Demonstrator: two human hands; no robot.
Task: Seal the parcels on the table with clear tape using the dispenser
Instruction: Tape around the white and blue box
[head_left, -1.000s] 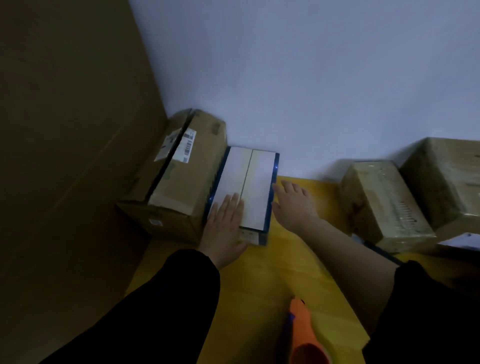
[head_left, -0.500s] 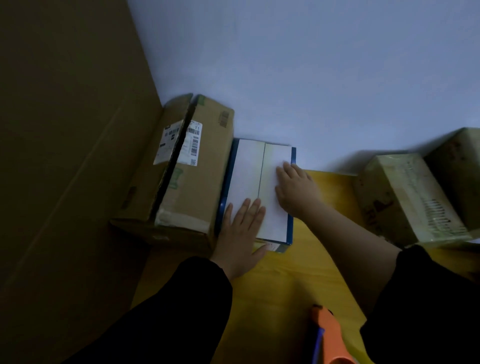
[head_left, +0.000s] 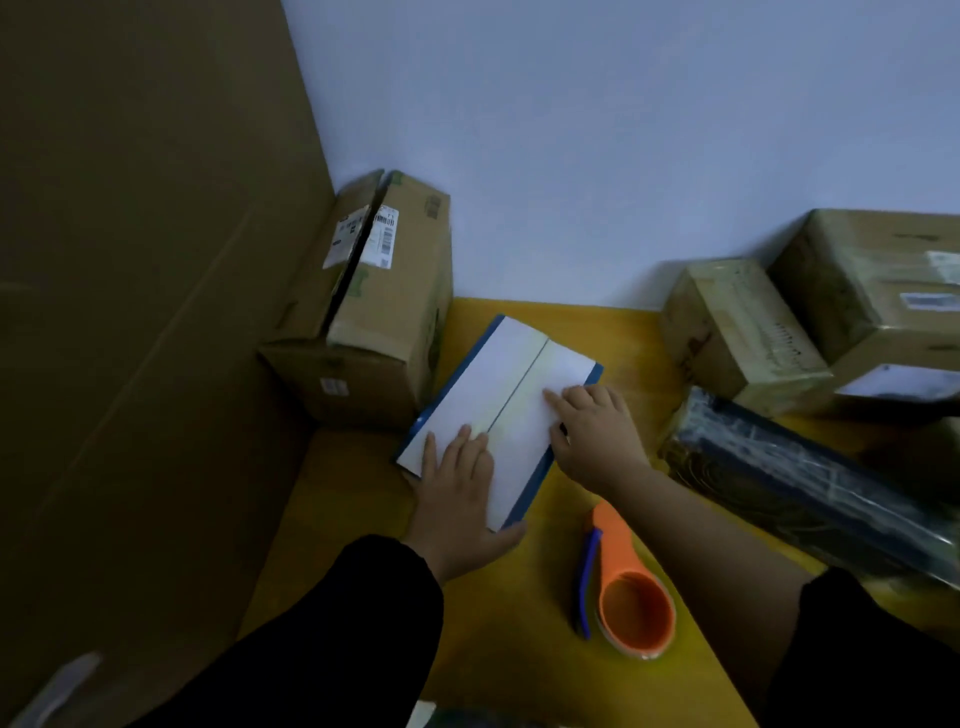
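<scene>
Head camera is showing one flat white parcel with blue edges lying on the yellow table, its two top flaps meeting along a centre seam. Two hands are resting on it. The left hand is lying flat on the near end with straight fingers, its thumb reaching round the near corner. The right hand is pressing lightly bent fingers on the right flap, gripping nothing. One orange tape dispenser is lying untouched just near-right of the parcel. Three brown cartons are standing around it: one just to its far-left, and two, and, well to its right. One dark wrapped package is lying right of the parcel, beside the right hand.

Compared with half a second earlier, the parcel is no longer sitting flush against the left carton: it is lying turned at an angle and drawn away from it. The dispenser is now showing fully, and the dark package is coming into view.
</scene>
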